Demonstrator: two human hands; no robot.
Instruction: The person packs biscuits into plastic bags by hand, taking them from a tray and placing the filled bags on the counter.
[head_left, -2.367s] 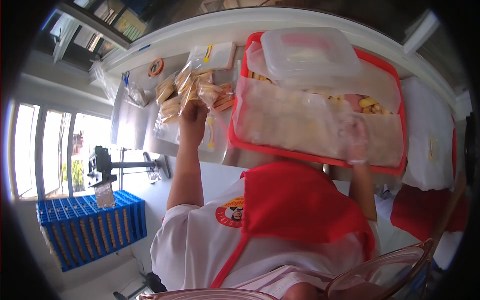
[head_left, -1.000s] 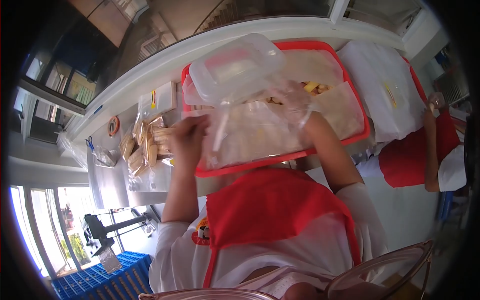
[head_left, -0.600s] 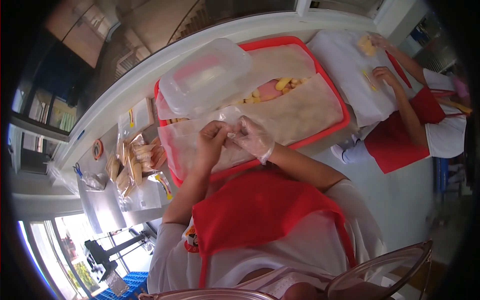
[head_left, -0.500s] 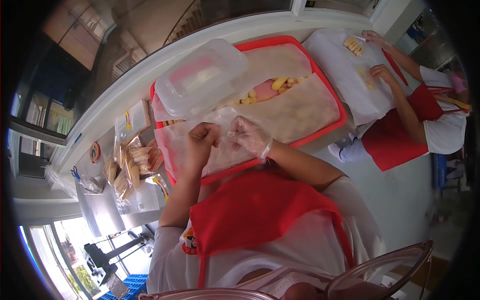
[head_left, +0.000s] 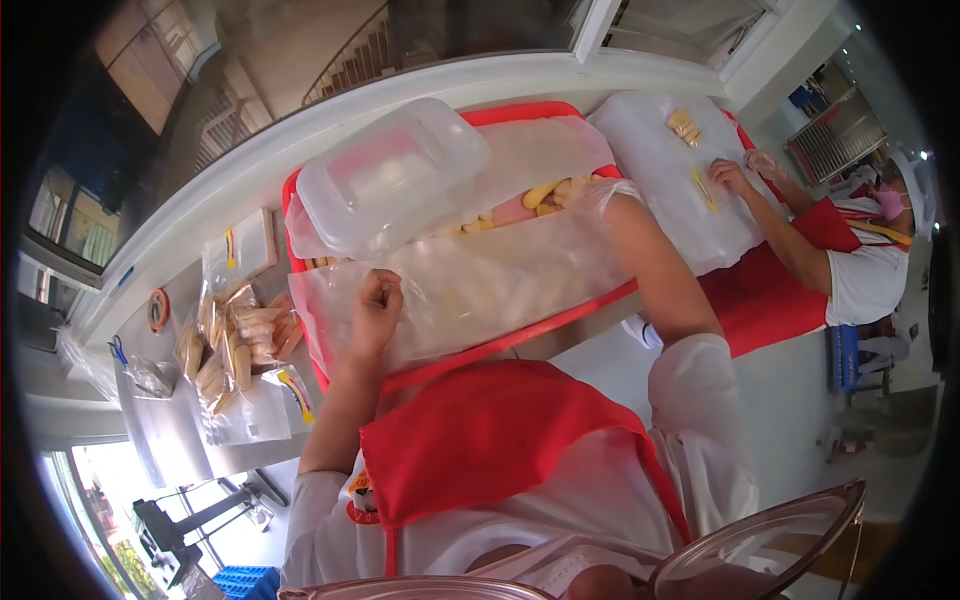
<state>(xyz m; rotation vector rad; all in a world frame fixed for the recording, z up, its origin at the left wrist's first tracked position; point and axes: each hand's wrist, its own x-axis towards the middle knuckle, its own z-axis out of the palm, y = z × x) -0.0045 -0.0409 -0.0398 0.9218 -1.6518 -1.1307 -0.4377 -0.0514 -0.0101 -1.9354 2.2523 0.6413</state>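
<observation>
My bare left hand [head_left: 376, 308] is closed in a pinch over the front left of the red tray [head_left: 470, 368]. Clear film, apparently a plastic bag [head_left: 412, 298], hangs from its fingers. My right hand [head_left: 602, 192], in a clear plastic glove, reaches to the right end of the gap between the translucent sheets [head_left: 520, 275]. Its fingers are hidden behind the wrist and glove. In that gap show yellowish, finger-shaped food pieces [head_left: 541, 196] and a patch of pink. A translucent plastic container [head_left: 395, 175] rests on the tray's back left.
Bagged food pieces [head_left: 240, 340] lie on the left table beside orange tape [head_left: 158, 310] and blue-handled scissors [head_left: 118, 350]. To the right, a co-worker's hand [head_left: 733, 177] is over a white-covered surface [head_left: 650, 170] holding a packet of pieces [head_left: 685, 127].
My hands were together at the plastic bag; my right hand has moved right to the gap in the sheets. My left hand stays closed near the front left. The view has shifted slightly.
</observation>
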